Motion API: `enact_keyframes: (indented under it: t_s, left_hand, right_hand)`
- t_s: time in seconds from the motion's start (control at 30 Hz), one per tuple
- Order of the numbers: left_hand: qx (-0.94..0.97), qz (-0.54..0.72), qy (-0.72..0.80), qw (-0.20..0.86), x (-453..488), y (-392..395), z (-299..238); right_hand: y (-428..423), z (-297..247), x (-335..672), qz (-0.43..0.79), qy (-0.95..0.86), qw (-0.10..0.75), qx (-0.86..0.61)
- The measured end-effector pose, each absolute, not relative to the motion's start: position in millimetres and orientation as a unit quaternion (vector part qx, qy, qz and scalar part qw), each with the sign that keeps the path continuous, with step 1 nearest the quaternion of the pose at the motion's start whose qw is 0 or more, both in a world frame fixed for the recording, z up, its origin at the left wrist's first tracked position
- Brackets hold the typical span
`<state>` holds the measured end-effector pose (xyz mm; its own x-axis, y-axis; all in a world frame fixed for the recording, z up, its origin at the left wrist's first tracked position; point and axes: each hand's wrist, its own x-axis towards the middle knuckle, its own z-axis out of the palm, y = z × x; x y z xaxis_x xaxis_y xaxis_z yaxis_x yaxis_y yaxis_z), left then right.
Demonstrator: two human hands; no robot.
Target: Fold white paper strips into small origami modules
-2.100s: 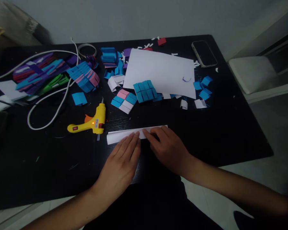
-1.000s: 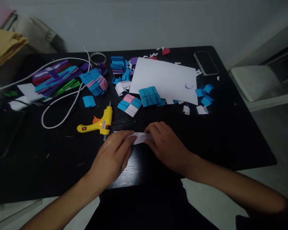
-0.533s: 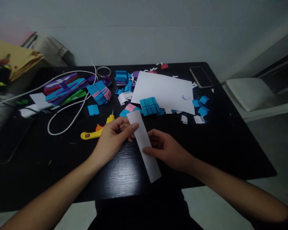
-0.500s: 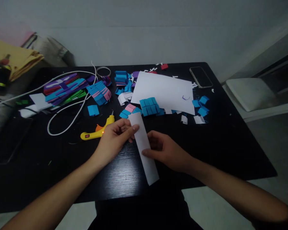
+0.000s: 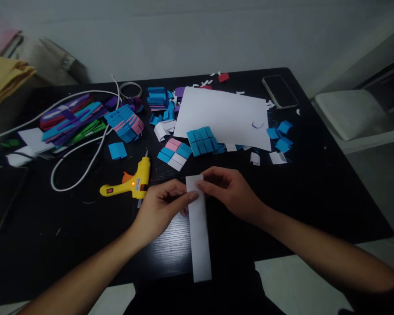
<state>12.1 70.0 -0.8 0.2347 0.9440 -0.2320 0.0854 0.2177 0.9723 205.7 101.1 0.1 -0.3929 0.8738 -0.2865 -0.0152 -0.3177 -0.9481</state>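
A long white paper strip (image 5: pixel 199 238) hangs nearly upright between my hands, its lower end past the table's front edge. My left hand (image 5: pixel 162 208) pinches it near the top from the left, thumb on the front face. On the other side, my right hand (image 5: pixel 231 190) grips the top right corner between thumb and fingers. Just left of my left hand lies a yellow glue gun (image 5: pixel 128 186) with an orange trigger and a lit light. Beyond the strip sit a blue folded-paper block (image 5: pixel 202 141) and a flat patch of pink, blue and white folded pieces (image 5: pixel 175 154).
A large white sheet (image 5: pixel 219 113) lies on the black table (image 5: pixel 282 205). A phone (image 5: pixel 279 92) is at the back right. Loose blue pieces (image 5: pixel 284 135) lie nearby. At left are a white cable (image 5: pixel 54 175), coloured paper strips (image 5: pixel 72 118) and a woven blue-pink piece (image 5: pixel 124 122).
The strip has turned from slanted to nearly upright and come lower. My right hand has moved up along it to the top corner. The camera view has shifted slightly.
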Motion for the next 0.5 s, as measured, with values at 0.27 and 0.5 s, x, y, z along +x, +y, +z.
enact_keyframes:
  t_s: [0.27,0.5]
  left_hand:
    - [0.515,0.341,0.514,0.595,11.2,66.4,-6.2]
    - [0.521,0.315,0.523,0.597,11.6,64.3,-8.2]
  right_hand:
    - [98.2,-8.2,208.5,0.683,-0.482,0.336,-0.433]
    - [98.5,-10.4,209.8,0.690,-0.487,0.316,-0.432]
